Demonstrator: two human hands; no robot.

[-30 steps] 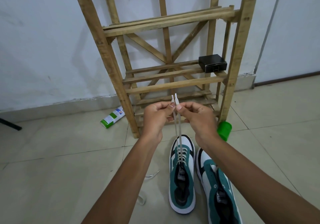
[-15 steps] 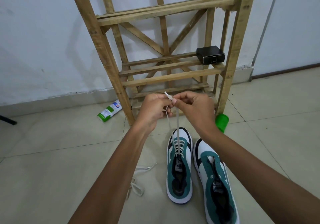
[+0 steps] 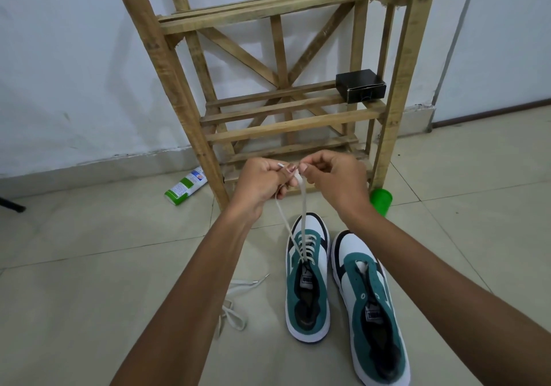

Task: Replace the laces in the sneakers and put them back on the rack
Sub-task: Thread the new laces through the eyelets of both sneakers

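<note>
Two white, teal and black sneakers stand side by side on the tiled floor. The left sneaker (image 3: 307, 278) has a white lace (image 3: 303, 207) threaded through its eyelets. Both lace ends rise to my hands, held together above the toe. My left hand (image 3: 262, 184) pinches one end, its tip poking out beside my thumb. My right hand (image 3: 334, 181) pinches the other end, fingers touching the left hand. The right sneaker (image 3: 369, 305) has no lace. A loose white lace (image 3: 235, 302) lies on the floor left of the shoes. The wooden rack (image 3: 286, 117) stands right behind.
A small black box (image 3: 360, 85) sits on the rack's middle shelf at the right. A green cup (image 3: 381, 201) stands by the rack's right leg. A green and white tube (image 3: 185, 186) lies on the floor by the left leg. White wall behind.
My hands have come down and closer together, and the two lace ends, held upright side by side before, now cross between my fingers. The view has tilted down a little.
</note>
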